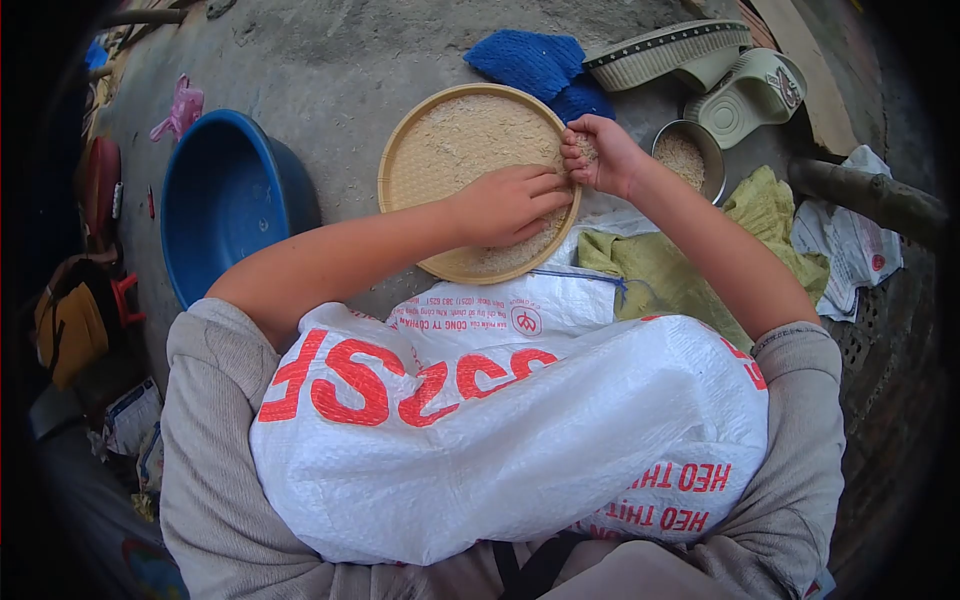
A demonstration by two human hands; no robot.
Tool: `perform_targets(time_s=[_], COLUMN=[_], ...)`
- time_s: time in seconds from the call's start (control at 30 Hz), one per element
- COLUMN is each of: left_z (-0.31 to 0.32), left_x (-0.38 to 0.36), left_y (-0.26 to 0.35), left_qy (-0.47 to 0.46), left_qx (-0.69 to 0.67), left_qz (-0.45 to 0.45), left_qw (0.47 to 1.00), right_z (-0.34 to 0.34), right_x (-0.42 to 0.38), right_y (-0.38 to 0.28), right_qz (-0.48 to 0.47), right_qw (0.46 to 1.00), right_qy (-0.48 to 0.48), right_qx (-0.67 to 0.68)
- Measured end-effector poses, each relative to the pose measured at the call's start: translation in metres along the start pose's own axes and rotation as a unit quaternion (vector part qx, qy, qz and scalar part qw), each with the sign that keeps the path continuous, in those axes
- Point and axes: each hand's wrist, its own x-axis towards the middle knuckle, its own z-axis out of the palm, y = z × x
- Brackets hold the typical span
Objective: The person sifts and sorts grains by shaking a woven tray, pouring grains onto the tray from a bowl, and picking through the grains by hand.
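A round woven tray (392, 152) with a raised rim holds a spread layer of pale rice grains (470, 135). My left hand (512, 205) lies over the right part of the tray, palm down, its fingers stretched toward the rim. At the tray's upper right rim my right hand (603, 155) is turned up, its fingers curled round a small heap of grains in the palm. Just right of it stands a metal bowl (716, 165) partly filled with similar grains. Both forearms reach over a white sack (500, 440) with red print that covers my lap.
A large blue basin (225, 205) stands to the left, with a pink plastic bag (182, 108) beyond it. Blue cloth (535, 65) and a pair of light sandals (745, 95) lie at the back. Olive cloth (680, 270) and a wooden pole (870, 200) are at the right.
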Motion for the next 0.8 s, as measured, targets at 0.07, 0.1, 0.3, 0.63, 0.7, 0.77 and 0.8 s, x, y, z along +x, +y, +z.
perform_targets(time_s=[0.07,0.1,0.3,0.63,0.7,0.77,0.8], left_z=[0.004,0.005,0.004,-0.014,-0.023,-0.034,-0.037], left_x=[0.001,0.0,-0.013,-0.02,-0.015,-0.006,-0.001], left_y=[0.002,0.001,-0.003,-0.023,-0.026,-0.026,-0.025], left_qy=[-0.076,-0.076,-0.096,-0.126,-0.113,-0.013,-0.013], left_qx=[-0.055,-0.055,-0.102,-0.053,-0.049,-0.034,-0.034], left_qz=[0.029,0.03,0.15,0.113,0.095,0.034,0.033], left_qw=[0.995,0.995,0.979,0.984,0.988,0.999,0.999], right_z=[-0.001,-0.002,-0.009,0.012,0.014,0.017,0.021], right_x=[-0.002,-0.003,-0.007,-0.009,-0.01,-0.012,-0.013], right_y=[0.0,-0.001,-0.002,0.001,0.0,0.0,0.001], right_qz=[0.004,0.01,0.02,-0.008,-0.005,-0.002,0.007], right_qw=[1.0,1.0,1.0,0.992,0.992,0.993,0.993], right_qy=[-0.003,-0.011,-0.016,0.059,0.05,0.042,0.037], right_qx=[-0.003,-0.009,-0.006,-0.115,-0.113,-0.111,-0.111])
